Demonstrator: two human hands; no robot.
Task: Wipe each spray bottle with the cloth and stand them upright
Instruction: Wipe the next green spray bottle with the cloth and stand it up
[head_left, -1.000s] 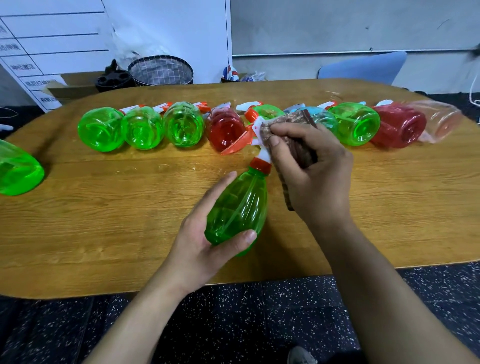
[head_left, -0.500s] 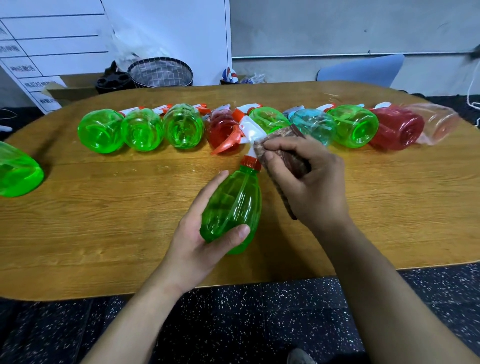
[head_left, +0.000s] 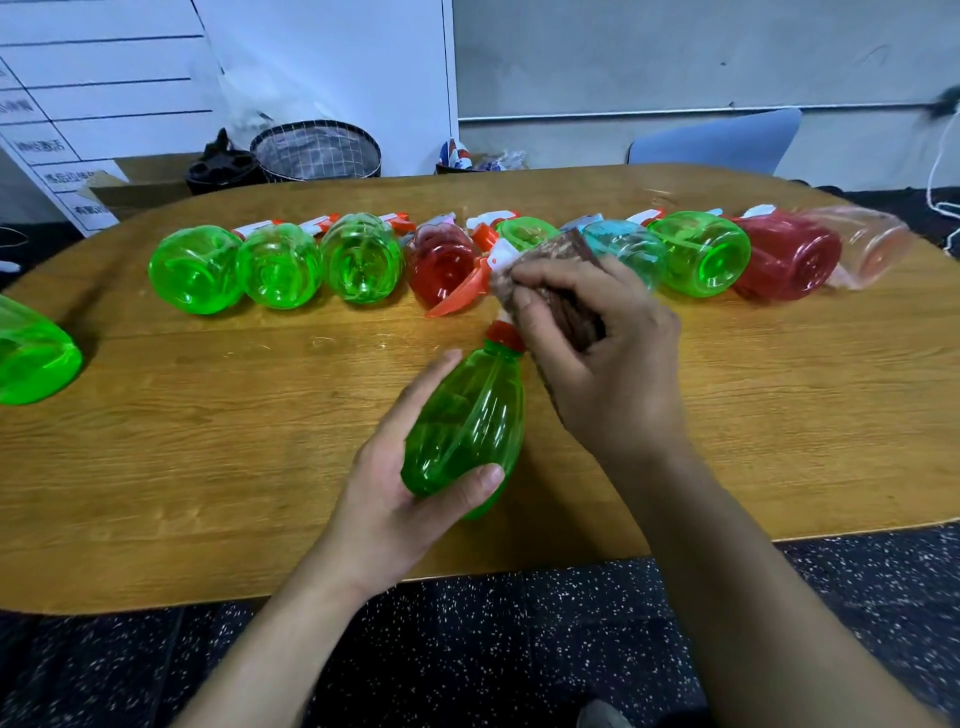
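A green spray bottle (head_left: 470, 415) with an orange cap and trigger is tilted away from me above the wooden table (head_left: 208, 467). My left hand (head_left: 395, 493) grips its body from below, thumb across the base. My right hand (head_left: 597, 353) holds a brown cloth (head_left: 561, 291) bunched against the bottle's white spray head, which it mostly hides. Behind them a row of several bottles lies on its side: three green (head_left: 280, 265), a red one (head_left: 441, 265), another green, a teal one (head_left: 623, 249), a green (head_left: 698, 254), a red (head_left: 784, 257) and a pale pink (head_left: 872, 249).
Another green bottle (head_left: 31, 353) lies at the table's far left edge. Beyond the table stand a mesh basket (head_left: 317, 150), a black holder (head_left: 221, 163), a white board and a blue chair (head_left: 717, 140). The near table edge runs just under my wrists.
The bottle has shifted slightly left and toward me in my left hand. My right hand with the cloth has kept rubbing around the spray head and neck.
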